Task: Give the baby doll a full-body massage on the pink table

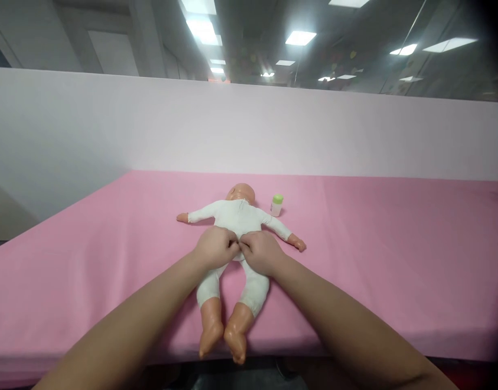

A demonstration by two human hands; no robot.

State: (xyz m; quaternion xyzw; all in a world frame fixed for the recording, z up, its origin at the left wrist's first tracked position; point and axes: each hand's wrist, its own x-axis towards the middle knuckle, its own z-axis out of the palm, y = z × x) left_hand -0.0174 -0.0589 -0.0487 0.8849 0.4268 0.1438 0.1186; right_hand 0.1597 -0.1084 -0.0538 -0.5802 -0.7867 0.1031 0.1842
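Note:
A baby doll (pixel 238 215) with a white cloth body lies on the pink covered surface, arms spread and feet toward me. Its face does not show, and its back seems to be uppermost. My left hand (pixel 217 247) is closed, pressed on the doll's lower back, left of the middle. Mirroring it from the right, my right hand (pixel 260 251) is curled too. The thumbs and forefingers of both hands meet near the doll's midline, where they seem to pinch its cloth. My fingers hide the exact grip. A small bottle with a green cap (pixel 277 206) stands right of the doll's head.
The pink sheet (pixel 379 260) reaches to a white partition (pixel 297 132) at the back and another on the left. Glass above the partition shows lit ceiling panels. The surface's front edge runs just past the doll's feet.

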